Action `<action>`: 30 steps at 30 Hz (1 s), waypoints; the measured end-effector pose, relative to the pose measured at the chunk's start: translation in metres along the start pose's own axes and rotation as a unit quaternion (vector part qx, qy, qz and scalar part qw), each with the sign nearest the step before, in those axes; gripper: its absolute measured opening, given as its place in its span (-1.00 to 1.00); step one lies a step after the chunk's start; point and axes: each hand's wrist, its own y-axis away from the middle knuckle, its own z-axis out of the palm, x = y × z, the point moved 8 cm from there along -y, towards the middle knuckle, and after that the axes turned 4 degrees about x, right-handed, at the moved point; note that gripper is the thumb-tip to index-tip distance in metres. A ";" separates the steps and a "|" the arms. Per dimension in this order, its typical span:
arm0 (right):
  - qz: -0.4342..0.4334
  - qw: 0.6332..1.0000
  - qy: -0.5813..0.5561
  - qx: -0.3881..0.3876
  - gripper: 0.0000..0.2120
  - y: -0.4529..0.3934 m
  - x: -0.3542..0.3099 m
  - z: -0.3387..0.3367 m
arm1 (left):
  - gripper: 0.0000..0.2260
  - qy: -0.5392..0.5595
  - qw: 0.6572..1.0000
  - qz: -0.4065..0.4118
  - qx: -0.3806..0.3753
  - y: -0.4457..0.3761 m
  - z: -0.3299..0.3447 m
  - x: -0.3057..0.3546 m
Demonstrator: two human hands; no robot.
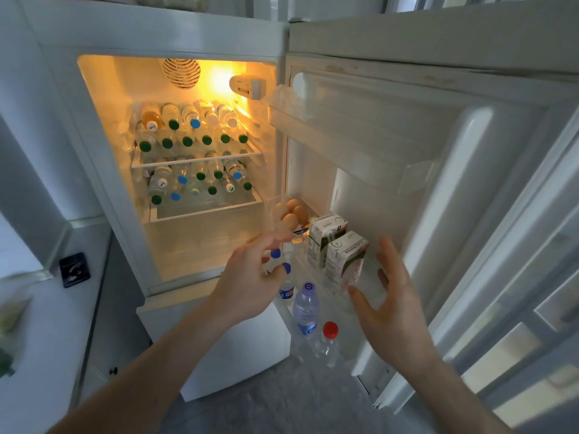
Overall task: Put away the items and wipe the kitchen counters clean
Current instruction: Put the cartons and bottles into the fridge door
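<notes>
Step in hand, by judgement: settling a carton [344, 261] into the door shelf [360, 300] of the open fridge [200, 151]. Best done by seating the base flat against the shelf floor, pushed up beside the second carton [326, 233], clear of the eggs [289, 214] behind.

Right hand [391, 305]: spread, fingers straight, thumb tip just beside the near carton's lower corner; contact not certain, nothing held.

Left hand [250, 283]: fingers loosely curled in front of blue-capped bottles [283, 270]; grip on any of them not to be told, motion blur at the fingertips.

Near carton: white, green-printed panel, pinkish patch low on the front face, gabled top, upright with a slight lean. Located on the middle door shelf, touching or nearly touching its twin.

Lower door shelf: clear water bottle [305, 308] with pale cap, red-capped bottle [327, 343] beside it.

Interior shelves: stacked bottles [191, 133] lying down, caps green and blue, facing outward.
</notes>
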 end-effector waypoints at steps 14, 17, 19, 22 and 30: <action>-0.166 0.950 0.085 0.251 -0.71 0.044 -0.006 -0.108 | -0.57 -0.023 0.999 0.025 -0.014 0.048 0.003 0.019; -0.135 0.957 0.041 0.254 -0.65 0.040 0.004 -0.114 | -0.58 -0.030 0.999 0.021 -0.013 0.051 0.008 0.023; -0.127 0.956 0.031 0.261 -0.67 0.039 0.006 -0.116 | -0.58 -0.037 0.999 0.018 -0.014 0.054 0.011 0.026; -0.116 0.954 0.021 0.276 -0.66 0.037 0.008 -0.120 | -0.59 -0.036 0.999 0.021 -0.016 0.059 0.015 0.032; -0.115 0.956 0.000 0.271 -0.65 0.058 -0.011 -0.103 | -0.58 -0.040 0.998 0.029 -0.041 0.088 0.004 0.041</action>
